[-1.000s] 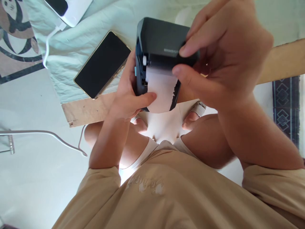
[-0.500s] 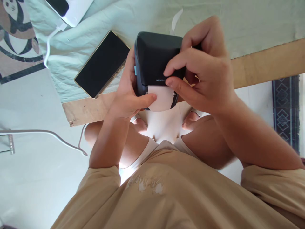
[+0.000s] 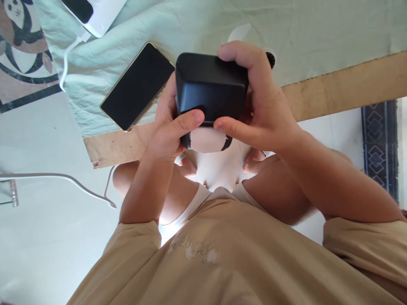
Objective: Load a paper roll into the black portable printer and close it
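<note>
A dark label printer (image 3: 211, 95) with "NIIMBOT" lettering partly covered is held between both hands above the table edge. White label paper (image 3: 208, 140) sticks out of its near end. My left hand (image 3: 170, 127) is closed around the printer's left side, its thumb on top beside the lettering. On the other side, my right hand (image 3: 265, 97) grips the right side, with the thumb near the lettering and the index finger over the far edge. The fingers beneath the printer are hidden.
Left of the printer lies a phone (image 3: 136, 87) with a dark screen. A curled white paper strip (image 3: 240, 33) and a round black-and-white object (image 3: 271, 60) sit beyond my right hand. A white device (image 3: 101, 19) with a cable (image 3: 65, 59) is at top left. The wooden table edge (image 3: 117, 146) runs below.
My right hand has shifted from pinching at the printer's lettered edge to wrapping around its right side. The printer has tilted and come slightly nearer. The round object has come into view.
</note>
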The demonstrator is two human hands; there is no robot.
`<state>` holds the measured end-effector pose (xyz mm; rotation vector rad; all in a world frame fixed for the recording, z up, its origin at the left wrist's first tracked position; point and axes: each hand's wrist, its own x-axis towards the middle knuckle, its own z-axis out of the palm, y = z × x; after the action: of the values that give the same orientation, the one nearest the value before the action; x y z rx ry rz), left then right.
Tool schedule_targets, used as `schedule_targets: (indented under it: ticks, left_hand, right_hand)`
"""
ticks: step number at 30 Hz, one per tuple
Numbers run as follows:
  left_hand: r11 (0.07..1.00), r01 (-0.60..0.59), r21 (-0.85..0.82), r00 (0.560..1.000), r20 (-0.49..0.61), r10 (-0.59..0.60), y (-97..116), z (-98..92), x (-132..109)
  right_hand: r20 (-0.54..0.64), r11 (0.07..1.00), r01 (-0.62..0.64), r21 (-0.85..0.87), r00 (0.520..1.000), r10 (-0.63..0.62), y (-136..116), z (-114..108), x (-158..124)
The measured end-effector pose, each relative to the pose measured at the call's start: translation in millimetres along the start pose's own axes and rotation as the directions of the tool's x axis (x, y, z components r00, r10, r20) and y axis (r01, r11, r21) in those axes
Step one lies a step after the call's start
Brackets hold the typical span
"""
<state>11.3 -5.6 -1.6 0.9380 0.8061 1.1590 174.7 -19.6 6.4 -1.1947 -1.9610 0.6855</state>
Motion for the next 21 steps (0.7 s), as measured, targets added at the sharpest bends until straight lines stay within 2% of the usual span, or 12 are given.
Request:
schedule_targets:
  ticks: [6,12,16,18,21]
  left_hand:
    - [0.999,0.041,0.017,0.996,0.084,-0.043,-2,-7.8,4]
    - [1.0,0.03,0.003,0.99,0.137,-0.03,2,-11.8,6]
    - [0.993,0.11,-0.032,0.98,0.173,-0.102,7,-10.4,10]
    - [0.989,0.114,-0.096,0.983,0.155,-0.098,6,-10.2,12]
    - [0.985,0.101,-0.142,0.994,0.054,-0.094,3,-10.3,14]
  right_hand:
    - [-0.011,0.999,0.026,-0.033,1.0,-0.026,-1,-2,2]
    - [-0.038,0.993,0.037,-0.116,0.998,-0.042,-5,-3,1]
    - [-0.097,0.981,0.052,-0.187,0.993,-0.071,-5,-2,-2]
    - [-0.098,0.976,0.079,-0.203,0.99,-0.101,-4,-2,-3]
    - [-0.111,0.966,0.089,-0.242,0.987,-0.119,-3,-4,-2]
